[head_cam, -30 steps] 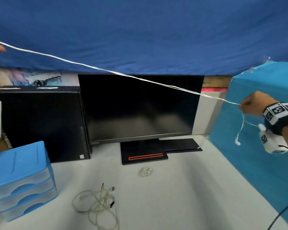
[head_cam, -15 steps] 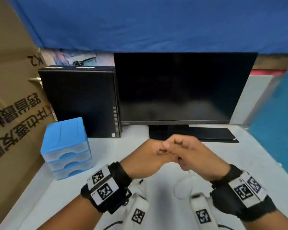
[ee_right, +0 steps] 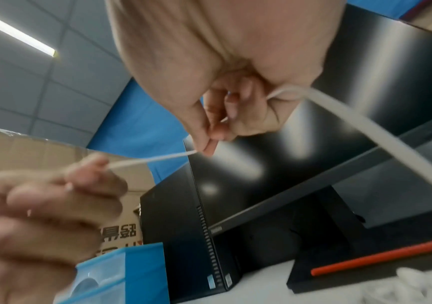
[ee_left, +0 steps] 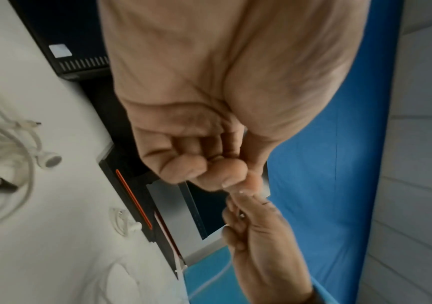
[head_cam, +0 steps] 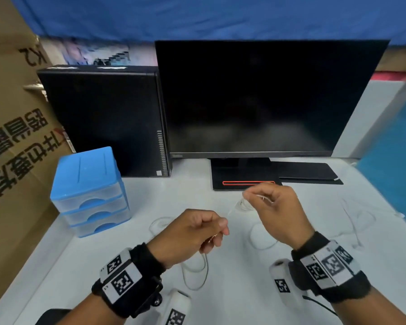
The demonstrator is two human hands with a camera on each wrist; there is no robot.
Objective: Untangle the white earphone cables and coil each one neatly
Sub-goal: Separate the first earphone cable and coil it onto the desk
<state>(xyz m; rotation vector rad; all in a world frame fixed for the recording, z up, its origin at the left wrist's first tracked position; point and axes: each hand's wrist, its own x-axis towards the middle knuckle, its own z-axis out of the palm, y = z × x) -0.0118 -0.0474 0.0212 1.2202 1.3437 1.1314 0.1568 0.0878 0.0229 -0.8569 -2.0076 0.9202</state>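
Our left hand [head_cam: 192, 233] pinches a thin white earphone cable [ee_right: 155, 159] between thumb and curled fingers; our right hand [head_cam: 271, 207], up at about one o'clock from it, pinches the same strand, which runs short and taut between the two, its slack spilling behind the right palm and out of sight; both hands are clamped on it, held above the bench.

We judge the risks plain enough: pulling harder on so short a span could tighten any knot left in the slack instead of freeing it, or strain the wire where it meets a plug or bud; if either pinch slips, the loose length may drop onto the other cables and snarl anew.

Below the hands, pale loops of cable [head_cam: 195, 270] lie on the white bench [head_cam: 244, 296]; a small coiled white earphone set [ee_left: 123, 223] rests at twelve o'clock, near the black monitor stand with its red stripe [head_cam: 246, 182]; a loose tangle of white earphones [ee_left: 15, 148] lies apart from it.

At ten o'clock stands a blue plastic drawer unit [head_cam: 89, 191]; behind it a black computer tower [head_cam: 103, 120], beside that a dark black monitor [head_cam: 263, 97]; printed brown cardboard [head_cam: 12, 137] fills nine o'clock; blue cloth [head_cam: 197, 17] hangs across the back.
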